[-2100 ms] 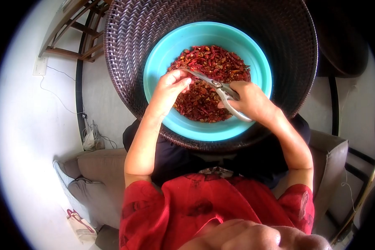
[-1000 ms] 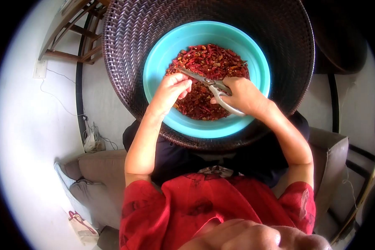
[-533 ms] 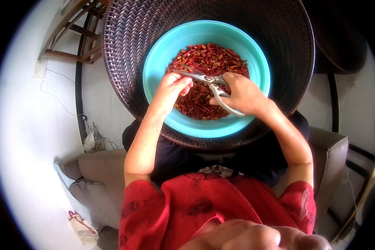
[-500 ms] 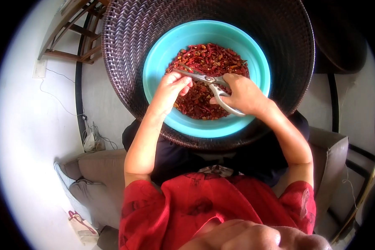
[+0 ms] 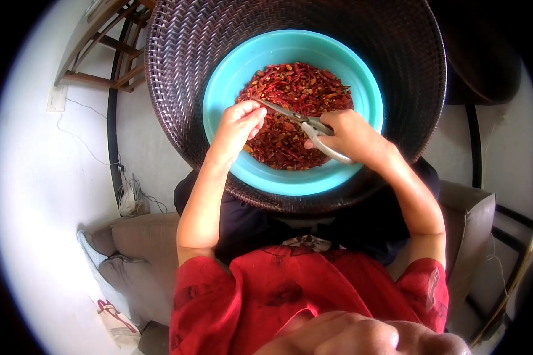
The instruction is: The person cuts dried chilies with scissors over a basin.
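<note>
My right hand (image 5: 354, 137) is wrapped round the pale-handled scissors (image 5: 327, 150). Their blades point up and left and look nearly closed, with the tips beside the fingers of my left hand (image 5: 238, 130). That hand is pinched at the thumb and fingertips on a small dried chili, mostly hidden by the fingers. Both hands are over a turquoise basin (image 5: 293, 187). Inside it lies a heap of red dried chilies (image 5: 293, 148), many in short pieces, with yellowish seeds among them.
The basin sits in a large dark woven basket (image 5: 177, 71) over my lap. A grey-brown sofa (image 5: 145, 236) is around me. Wooden furniture (image 5: 98, 74) stands at the upper left, above loose cables (image 5: 137, 192). A bag with red handles (image 5: 118, 322) lies at the lower left.
The scissors' blades have come closer together. My right hand has shifted slightly right and down with them. My left hand stays pinched and has moved very little.
</note>
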Demonstrator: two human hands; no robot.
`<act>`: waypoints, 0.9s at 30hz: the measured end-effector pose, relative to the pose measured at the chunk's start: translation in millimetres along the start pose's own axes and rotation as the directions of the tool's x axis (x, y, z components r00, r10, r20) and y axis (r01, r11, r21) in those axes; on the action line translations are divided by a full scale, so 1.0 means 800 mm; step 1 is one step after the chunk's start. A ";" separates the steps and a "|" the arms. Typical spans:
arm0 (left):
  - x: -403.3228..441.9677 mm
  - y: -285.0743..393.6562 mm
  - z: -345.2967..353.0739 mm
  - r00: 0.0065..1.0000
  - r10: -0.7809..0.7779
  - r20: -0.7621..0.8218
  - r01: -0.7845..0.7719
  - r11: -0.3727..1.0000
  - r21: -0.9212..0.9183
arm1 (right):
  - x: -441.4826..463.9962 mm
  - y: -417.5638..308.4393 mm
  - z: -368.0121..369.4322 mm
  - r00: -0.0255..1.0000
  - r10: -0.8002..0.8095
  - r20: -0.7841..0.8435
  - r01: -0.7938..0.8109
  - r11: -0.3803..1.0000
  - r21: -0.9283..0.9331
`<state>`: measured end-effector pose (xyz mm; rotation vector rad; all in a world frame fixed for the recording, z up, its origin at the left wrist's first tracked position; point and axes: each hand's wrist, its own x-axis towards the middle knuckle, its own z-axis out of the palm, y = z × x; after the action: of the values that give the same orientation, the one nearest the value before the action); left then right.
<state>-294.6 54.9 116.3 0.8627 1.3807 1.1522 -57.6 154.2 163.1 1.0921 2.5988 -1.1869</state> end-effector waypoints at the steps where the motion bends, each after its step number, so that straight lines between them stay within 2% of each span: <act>1: 0.000 -0.001 -0.001 1.000 0.005 -0.008 -0.005 1.000 -0.010 | 0.000 0.001 0.000 1.000 -0.019 -0.021 0.019 1.000 -0.008; 3: 0.001 -0.004 0.000 1.000 0.009 -0.016 -0.010 1.000 -0.020 | -0.004 0.000 -0.001 0.998 -0.039 -0.053 0.035 0.997 -0.073; 5: 0.003 -0.007 0.004 0.996 -0.023 -0.083 0.006 0.981 -0.196 | -0.005 0.002 0.002 0.995 -0.060 -0.084 0.048 0.989 -0.137; 7: 0.002 -0.005 0.007 0.997 -0.036 -0.071 0.020 0.978 -0.205 | -0.003 0.010 0.010 0.967 -0.165 -0.193 0.126 0.972 -0.197; 10: -0.003 0.002 0.013 0.998 -0.057 -0.038 0.050 0.985 -0.165 | -0.001 0.006 0.013 0.958 -0.185 -0.221 0.139 0.969 -0.206; 12: -0.003 0.001 0.013 0.998 -0.067 -0.018 0.064 0.991 -0.116 | 0.002 0.006 0.016 0.964 -0.162 -0.211 0.131 0.979 -0.155; 14: -0.002 -0.003 0.011 0.998 -0.019 -0.052 0.015 0.997 -0.081 | 0.002 0.001 0.014 0.969 -0.144 -0.199 0.125 0.987 -0.105; 16: -0.002 0.000 0.003 0.998 -0.023 -0.050 0.021 0.999 -0.048 | -0.003 -0.010 0.002 0.997 -0.042 -0.063 0.041 0.999 -0.017; 20: -0.005 0.005 0.004 0.998 -0.027 -0.058 0.029 0.999 0.017 | -0.006 -0.010 -0.002 0.995 -0.065 -0.075 0.064 0.998 -0.017; 24: -0.004 -0.003 0.006 0.998 0.003 -0.059 0.000 0.999 0.048 | -0.004 -0.007 -0.005 0.999 -0.041 -0.014 0.040 0.999 -0.032; 27: -0.003 -0.001 0.002 0.998 -0.056 -0.018 0.055 0.998 -0.017 | 0.000 -0.004 0.000 0.999 -0.030 -0.017 0.029 0.997 -0.067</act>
<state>-292.4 52.8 116.6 0.7986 1.3999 1.1305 -59.3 152.7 165.1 1.0601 2.6565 -1.0931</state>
